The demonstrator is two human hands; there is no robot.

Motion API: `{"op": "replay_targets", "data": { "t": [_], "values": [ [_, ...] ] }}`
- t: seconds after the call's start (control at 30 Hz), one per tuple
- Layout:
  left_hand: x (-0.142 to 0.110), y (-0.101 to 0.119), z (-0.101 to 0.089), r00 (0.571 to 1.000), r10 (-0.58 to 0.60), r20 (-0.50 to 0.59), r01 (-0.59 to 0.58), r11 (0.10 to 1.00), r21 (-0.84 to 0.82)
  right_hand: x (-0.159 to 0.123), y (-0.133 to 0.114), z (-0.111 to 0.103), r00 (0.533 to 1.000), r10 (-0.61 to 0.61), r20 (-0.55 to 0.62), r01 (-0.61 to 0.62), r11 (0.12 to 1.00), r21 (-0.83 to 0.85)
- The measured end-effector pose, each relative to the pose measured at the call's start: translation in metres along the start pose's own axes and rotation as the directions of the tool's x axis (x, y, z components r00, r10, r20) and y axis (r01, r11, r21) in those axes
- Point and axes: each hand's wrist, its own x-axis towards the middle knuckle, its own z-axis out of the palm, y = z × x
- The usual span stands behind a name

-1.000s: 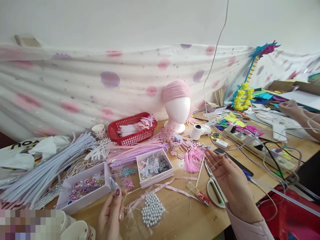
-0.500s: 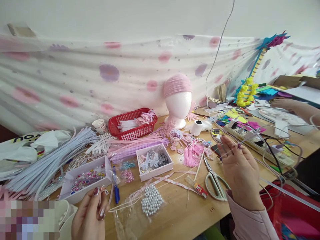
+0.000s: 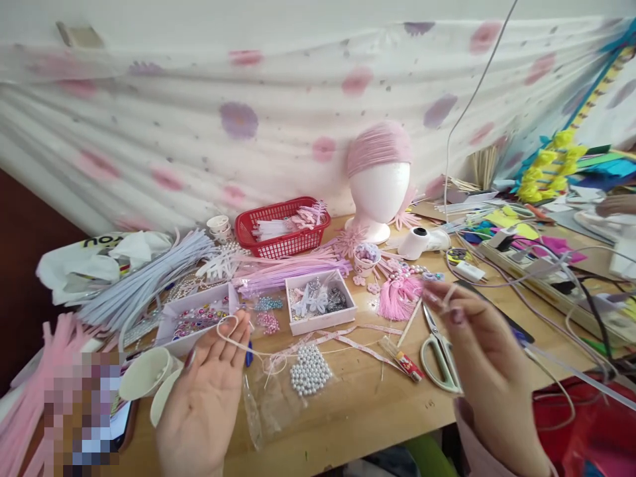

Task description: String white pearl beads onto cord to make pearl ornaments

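Note:
My left hand is held palm up above the table's front edge, fingers stretched out, with a thin clear cord looped over the fingertips. My right hand hovers by the scissors, its fingers curled and pinching the other end of that cord. Between the hands lies a clear bag of white pearl beads and a pink ribbon. A white foam head with a pink yarn cap stands at the back.
White trays of gems and charms, a red basket, pipe cleaners, a pink tassel, paper cups, and a power strip with cables crowd the wooden table. Another person's hand works at far right.
My left hand turned palm up and rose with the cord looped on its fingers. My right hand's fingers curled to pinch the cord. The view shifted left and down.

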Motion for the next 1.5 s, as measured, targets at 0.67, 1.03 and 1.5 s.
{"op": "replay_targets", "data": {
  "t": [0.67, 1.03, 1.5],
  "values": [
    [-0.002, -0.008, 0.008, 0.994, 0.029, 0.108, -0.065, 0.938, 0.342, -0.012, 0.046, 0.044, 0.808, 0.184, 0.559, -0.084, 0.976, -0.201],
    [-0.029, -0.036, 0.022, 0.882, 0.108, 0.459, -0.423, 0.612, 0.669, -0.004, 0.026, 0.052, 0.754, 0.344, 0.559, -0.406, 0.914, -0.015],
    [-0.008, -0.036, -0.02, 0.924, -0.252, 0.287, -0.019, 0.721, 0.692, 0.017, 0.016, 0.002, 0.827, 0.468, 0.312, -0.555, 0.767, 0.322]
  ]
}}
